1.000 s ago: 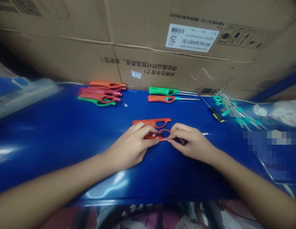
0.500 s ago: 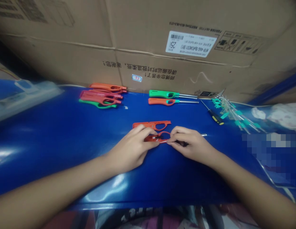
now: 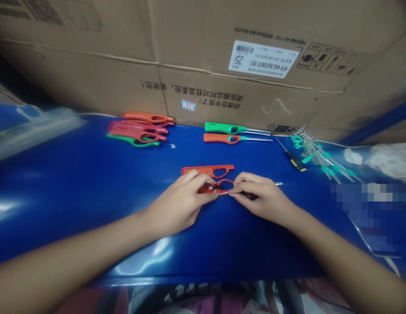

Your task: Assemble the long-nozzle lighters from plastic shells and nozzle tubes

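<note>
On the blue table (image 3: pixel 75 196), my left hand (image 3: pixel 180 203) presses down on an open red lighter shell half (image 3: pixel 216 187), its fingers curled over the shell's left end. My right hand (image 3: pixel 260 196) pinches a thin metal tube (image 3: pixel 278 184) at the shell's right end, where the tube's tip pokes out past my fingers. A second red shell half (image 3: pixel 208 170) lies flat just behind my hands.
Large cardboard boxes (image 3: pixel 203 65) wall off the back. Before them lie a pile of red and green shells (image 3: pixel 137 128), a green lighter (image 3: pixel 235 129) and a red lighter (image 3: pixel 235 138). A screwdriver (image 3: pixel 293 159) and several teal-tipped tubes (image 3: pixel 321 157) lie right.
</note>
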The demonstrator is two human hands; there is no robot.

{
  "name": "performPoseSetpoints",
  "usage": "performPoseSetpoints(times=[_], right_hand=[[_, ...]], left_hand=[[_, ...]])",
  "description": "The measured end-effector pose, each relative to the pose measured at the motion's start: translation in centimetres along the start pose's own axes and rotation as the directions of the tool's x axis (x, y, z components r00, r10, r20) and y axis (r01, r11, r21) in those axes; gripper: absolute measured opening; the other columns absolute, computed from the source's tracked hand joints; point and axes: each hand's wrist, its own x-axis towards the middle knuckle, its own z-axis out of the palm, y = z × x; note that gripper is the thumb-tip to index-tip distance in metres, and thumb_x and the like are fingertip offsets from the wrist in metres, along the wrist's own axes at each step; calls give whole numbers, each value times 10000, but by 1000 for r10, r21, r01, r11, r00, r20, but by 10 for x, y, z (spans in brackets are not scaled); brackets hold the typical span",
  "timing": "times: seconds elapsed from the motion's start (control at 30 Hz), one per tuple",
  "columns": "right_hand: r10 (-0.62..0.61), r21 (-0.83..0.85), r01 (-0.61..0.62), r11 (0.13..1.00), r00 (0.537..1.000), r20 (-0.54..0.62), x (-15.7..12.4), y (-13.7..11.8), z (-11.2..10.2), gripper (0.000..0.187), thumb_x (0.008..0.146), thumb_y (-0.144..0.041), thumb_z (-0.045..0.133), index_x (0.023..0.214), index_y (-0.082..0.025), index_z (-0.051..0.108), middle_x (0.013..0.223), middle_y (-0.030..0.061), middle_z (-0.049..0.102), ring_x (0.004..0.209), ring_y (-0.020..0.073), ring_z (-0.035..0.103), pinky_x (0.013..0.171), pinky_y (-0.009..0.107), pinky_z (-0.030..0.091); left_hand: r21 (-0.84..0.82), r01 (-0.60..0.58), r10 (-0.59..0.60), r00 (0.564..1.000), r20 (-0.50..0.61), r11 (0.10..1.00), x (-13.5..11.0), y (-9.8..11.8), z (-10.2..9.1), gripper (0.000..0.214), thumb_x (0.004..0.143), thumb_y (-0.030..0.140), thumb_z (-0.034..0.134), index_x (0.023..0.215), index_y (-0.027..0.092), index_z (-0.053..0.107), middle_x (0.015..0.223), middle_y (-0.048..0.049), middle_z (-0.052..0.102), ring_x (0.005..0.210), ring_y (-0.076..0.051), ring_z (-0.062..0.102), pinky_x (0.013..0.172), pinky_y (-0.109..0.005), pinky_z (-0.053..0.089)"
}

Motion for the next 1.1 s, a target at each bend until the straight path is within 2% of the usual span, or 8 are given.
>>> performPoseSetpoints(times=[0.2, 0.4, 0.83, 1.1], right_hand=[[-8, -46, 9, 999, 1000, 22, -1, 1, -1, 122, 938, -146, 596, 929, -193, 709, 929, 56, 655, 776, 134, 617, 679, 256, 481], [-23, -5, 23, 1000, 1000, -17, -1, 4, 1, 134, 951, -158, 593, 954, -207, 718, 928, 54, 662, 799, 137, 633, 709, 263, 499], [11, -31, -11, 999, 1000, -3, 0, 2, 0, 123, 918, -151, 610, 905, -209, 717, 917, 42, 676, 659, 98, 579, 568, 217, 428], [13, -78, -13, 997, 1000, -1, 1, -3, -1, 119, 920, -154, 605, 904, -206, 711, 910, 43, 681, 701, 113, 599, 605, 230, 439]], left_hand=[[11, 1, 0, 1000, 0, 1000, 0, 0, 0, 367, 966, 94, 476, 1248, 192, 689, 1244, -132, 607, 1108, -281, 502, 932, -453, 509], [22, -2, 2, 1000, 0, 1000, -1, 0, 1, 383, 956, 77, 478, 1265, 184, 678, 1243, -135, 597, 1110, -283, 495, 933, -452, 509], [39, -17, 17, 1000, 3, 999, -1, -1, 2, 402, 957, 76, 472, 1292, 194, 661, 1227, -136, 602, 1091, -278, 499, 919, -452, 517], [33, -8, 8, 1000, 15, 999, 1, 0, 2, 407, 956, 73, 468, 1295, 191, 661, 1232, -142, 597, 1100, -283, 498, 923, -459, 515]])
